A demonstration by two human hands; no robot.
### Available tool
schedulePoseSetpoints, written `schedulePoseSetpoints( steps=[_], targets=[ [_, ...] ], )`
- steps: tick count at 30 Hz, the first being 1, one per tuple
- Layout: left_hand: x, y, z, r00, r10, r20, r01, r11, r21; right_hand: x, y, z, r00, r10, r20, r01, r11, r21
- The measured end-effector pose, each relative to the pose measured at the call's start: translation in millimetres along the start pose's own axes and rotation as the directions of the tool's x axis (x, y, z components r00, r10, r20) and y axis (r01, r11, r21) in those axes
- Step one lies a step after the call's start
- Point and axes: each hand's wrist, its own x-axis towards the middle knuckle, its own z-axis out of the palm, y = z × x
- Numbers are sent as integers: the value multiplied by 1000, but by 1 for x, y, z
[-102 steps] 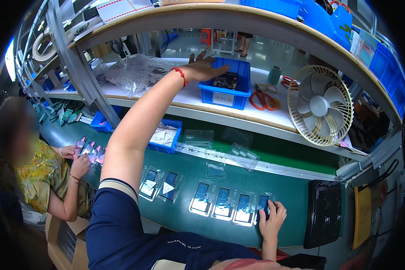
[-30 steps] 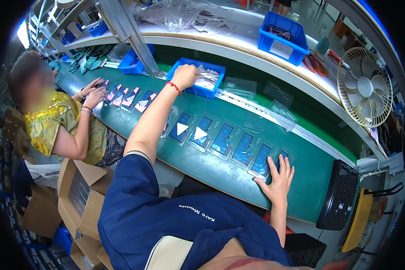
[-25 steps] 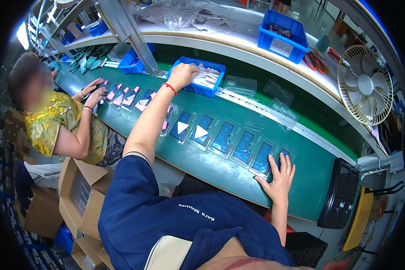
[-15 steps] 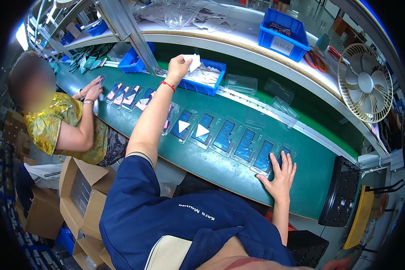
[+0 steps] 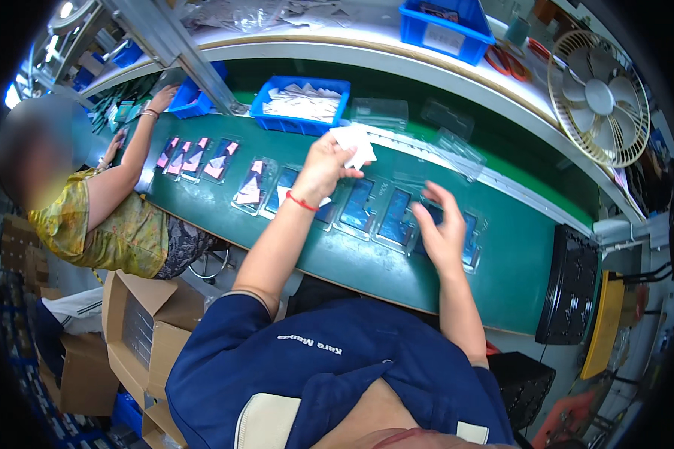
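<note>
My left hand [image 5: 326, 166], a red cord at its wrist, grips a small stack of white paper pieces [image 5: 356, 142] above the row of trays. Fingers apart, my right hand [image 5: 443, 230] is empty and hovers over the right end of the row. Below both hands lie clear plastic trays, each with a dark blue, film-covered panel [image 5: 358, 206]. My left forearm partly hides a tray that bears a white triangular piece [image 5: 283, 195]. Further left, another tray [image 5: 249, 187] holds a panel with pink and white pieces.
A blue bin [image 5: 259, 114] of white paper pieces stands behind the row. To the left, a co-worker [image 5: 116, 194] reaches toward another blue bin [image 5: 190, 112]. A shelf [image 5: 382, 46] with a fan [image 5: 599, 97] overhangs the green bench [image 5: 513, 280]. Black stacked trays [image 5: 568, 288] stand at its right end.
My left hand has come from beside the blue bin rightward and nearer with the white pieces. My right hand has lifted off the right-end trays. The co-worker's arm now reaches toward a bin.
</note>
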Motion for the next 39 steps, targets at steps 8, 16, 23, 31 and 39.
schedulePoseSetpoints(
  steps=[8,16,23,31,39],
  targets=[
    [-42,-33,4,998,-52,-21,48,983,-179,22,13,76,952,245,183,-298,877,377],
    [-51,-23,-17,989,17,-146,-31,996,-89,3,-6,67,849,-422,319,528,720,-451],
    [-61,-37,18,995,-61,75,57,997,59,19,7,55,991,82,109,-106,967,233],
    [-57,-43,23,996,-88,23,87,996,18,2,4,18,932,-353,87,353,823,-445],
    [-61,-54,46,990,-69,126,71,997,-9,-12,9,13,997,39,67,-34,997,-68]
  ],
)
